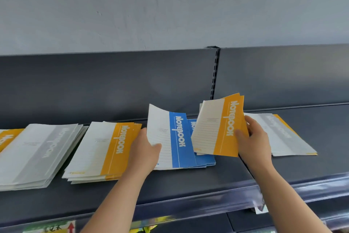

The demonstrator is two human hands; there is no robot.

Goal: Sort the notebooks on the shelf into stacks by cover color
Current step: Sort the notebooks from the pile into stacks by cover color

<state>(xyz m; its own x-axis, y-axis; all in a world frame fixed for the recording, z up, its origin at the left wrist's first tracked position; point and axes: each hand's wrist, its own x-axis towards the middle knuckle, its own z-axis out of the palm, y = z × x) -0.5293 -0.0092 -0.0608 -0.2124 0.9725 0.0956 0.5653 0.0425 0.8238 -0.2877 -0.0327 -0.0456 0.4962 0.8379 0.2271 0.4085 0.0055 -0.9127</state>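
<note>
On the shelf [188, 185], the left hand [145, 149] is holding the top blue notebook [179, 138] raised off the blue stack [205, 161]. The right hand [253, 138] is gripping several orange notebooks [226, 125] just right of that stack. An orange stack [105, 147] is lying to its left.

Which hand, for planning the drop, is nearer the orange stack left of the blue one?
Left: left hand sits beside the orange stack, on its right; right hand is past the blue stack, holding orange notebooks.

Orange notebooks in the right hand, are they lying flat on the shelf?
No, the right hand holds the orange notebooks lifted and tilted above the blue stack.
</note>
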